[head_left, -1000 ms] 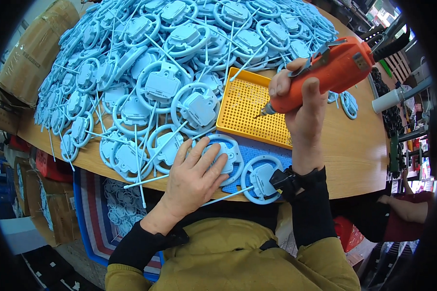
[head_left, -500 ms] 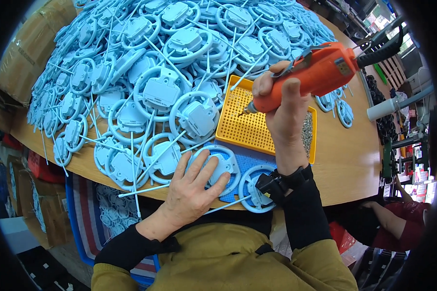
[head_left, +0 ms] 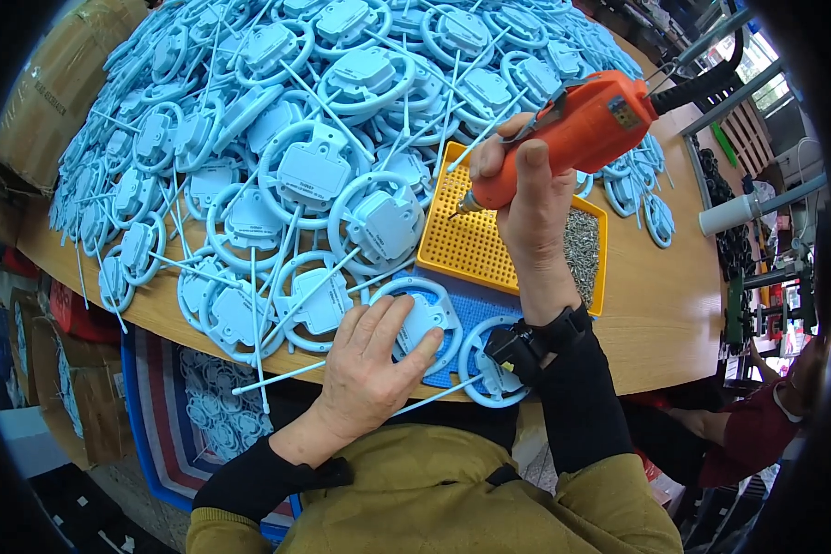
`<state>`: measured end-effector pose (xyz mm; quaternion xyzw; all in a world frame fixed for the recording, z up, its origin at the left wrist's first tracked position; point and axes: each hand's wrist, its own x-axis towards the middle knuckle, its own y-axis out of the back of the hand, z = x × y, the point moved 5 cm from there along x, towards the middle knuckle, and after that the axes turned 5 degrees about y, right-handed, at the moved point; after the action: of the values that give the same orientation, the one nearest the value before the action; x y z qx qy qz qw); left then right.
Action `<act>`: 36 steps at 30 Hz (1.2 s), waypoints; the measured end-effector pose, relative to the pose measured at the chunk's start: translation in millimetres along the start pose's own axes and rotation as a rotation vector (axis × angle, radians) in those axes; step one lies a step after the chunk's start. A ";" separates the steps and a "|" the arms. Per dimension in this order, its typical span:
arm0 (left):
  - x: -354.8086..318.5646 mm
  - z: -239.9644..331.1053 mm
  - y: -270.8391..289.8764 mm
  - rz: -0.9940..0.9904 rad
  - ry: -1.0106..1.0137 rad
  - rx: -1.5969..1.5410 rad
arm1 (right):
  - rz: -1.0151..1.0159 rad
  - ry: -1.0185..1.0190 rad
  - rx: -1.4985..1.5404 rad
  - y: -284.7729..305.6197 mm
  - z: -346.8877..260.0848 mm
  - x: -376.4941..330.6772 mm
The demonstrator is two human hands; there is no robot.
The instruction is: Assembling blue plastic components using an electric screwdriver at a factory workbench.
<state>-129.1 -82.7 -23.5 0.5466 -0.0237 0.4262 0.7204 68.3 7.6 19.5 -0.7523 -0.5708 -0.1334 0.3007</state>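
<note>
- Left hand [head_left: 371, 355]: fingers spread, palm pressed flat on a light-blue ring part [head_left: 422, 319] that lies on a blue mat [head_left: 475, 319] at the near edge of the table [head_left: 674, 314].
- Right hand [head_left: 526, 198]: fingers wrapped tight around an orange power screwdriver [head_left: 577, 129], held up with its tip over the left end of the yellow tray [head_left: 475, 245], above the grid; whether the tip carries a screw cannot be told.
- Risk, slip: if the left palm eases off, the ring part is likely to turn or slide on the mat once the tip bears on it.
- Risk, fingers: the spread fingers cover much of the ring part; a tip brought down off-target could strike them.
- Risk, pile: the heap of blue parts [head_left: 305, 138] leans up to the tray's left edge; their long thin stems could snag the tool or knock parts into the tray.
- Risk, edge: a second ring part [head_left: 489, 374] sits at the table edge under the right wrist and could be brushed off.
- Container, yellow tray: a grid of small holes on the left; loose small screws [head_left: 582, 245] heaped at its right end.
- Container, blue crate [head_left: 143, 415] below the table: holds more blue parts.
</note>
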 end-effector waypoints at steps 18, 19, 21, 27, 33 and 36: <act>-3.6 5.8 4.5 -0.052 0.173 0.000 | -0.001 0.057 -0.072 -7.5 -36.5 0.4; -2.2 6.3 5.1 -0.035 0.182 0.005 | -0.022 0.080 0.032 -11.2 -46.2 -1.0; -4.6 5.9 6.7 -0.022 0.206 0.016 | -0.074 0.080 0.136 -22.2 -58.5 -11.5; -4.3 7.5 6.5 -0.006 0.209 0.039 | -0.104 -0.183 0.243 -48.0 -60.5 -64.1; -5.7 7.8 6.1 -0.003 0.209 0.062 | -0.162 -0.145 -0.003 -50.2 -61.0 -66.8; -5.4 8.1 5.7 -0.006 0.212 0.060 | -0.154 -0.143 -0.018 -51.3 -61.2 -67.0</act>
<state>-132.7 -92.2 -18.6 0.5198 0.0668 0.4801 0.7035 7.9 -72.9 46.4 -0.7163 -0.6459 -0.1072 0.2414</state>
